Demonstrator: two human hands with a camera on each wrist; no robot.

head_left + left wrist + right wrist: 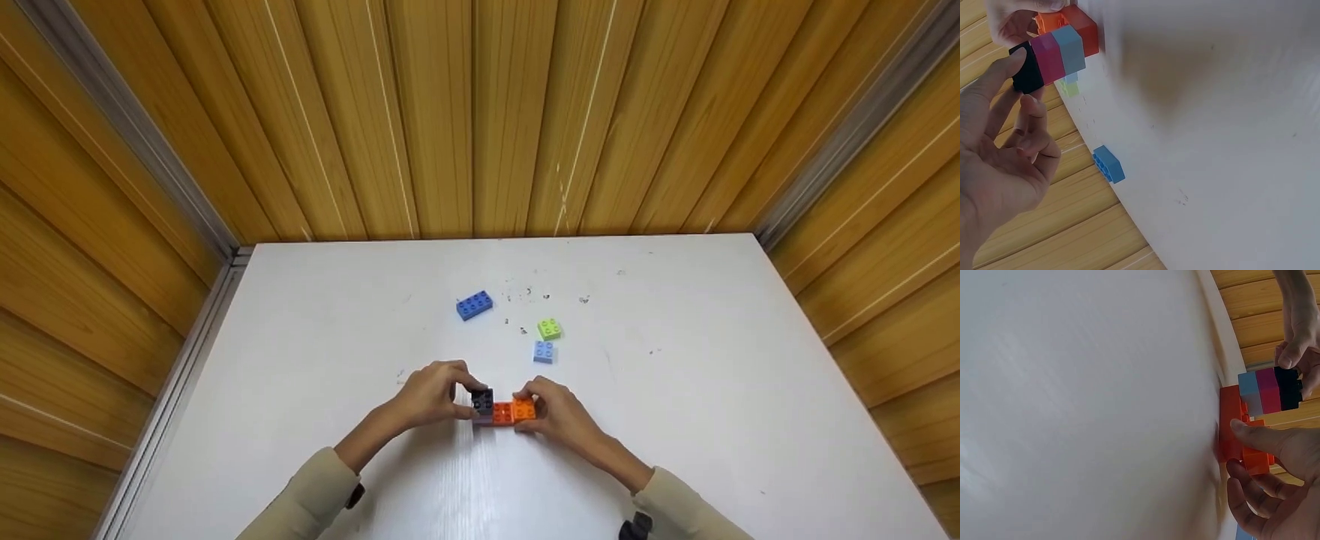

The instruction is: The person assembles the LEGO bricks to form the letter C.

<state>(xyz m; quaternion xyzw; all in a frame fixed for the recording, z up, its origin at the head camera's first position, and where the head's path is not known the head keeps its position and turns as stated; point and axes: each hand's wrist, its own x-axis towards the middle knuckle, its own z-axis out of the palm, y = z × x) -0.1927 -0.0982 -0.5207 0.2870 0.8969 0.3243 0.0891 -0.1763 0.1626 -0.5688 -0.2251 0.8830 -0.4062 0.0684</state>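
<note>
My left hand [431, 397] pinches a black building brick [482, 403] between thumb and finger. Below the black one, a magenta brick [1049, 58] and a pale blue brick [1071, 49] form the rest of that short stack. The stack stands at the left end of a red brick [502, 414], which lies on the white table. Whether the stack is pressed fully down cannot be told. At the red brick's right end sits an orange brick [523, 409]. My right hand [566, 416] grips the orange and red bricks there, thumb on the near side.
Beyond the hands on the white table [315, 322] lie a blue brick [475, 305], a lime green brick [549, 329] and a light blue brick [544, 352]. Wood-patterned panels [435, 120] enclose the table at the back and both sides.
</note>
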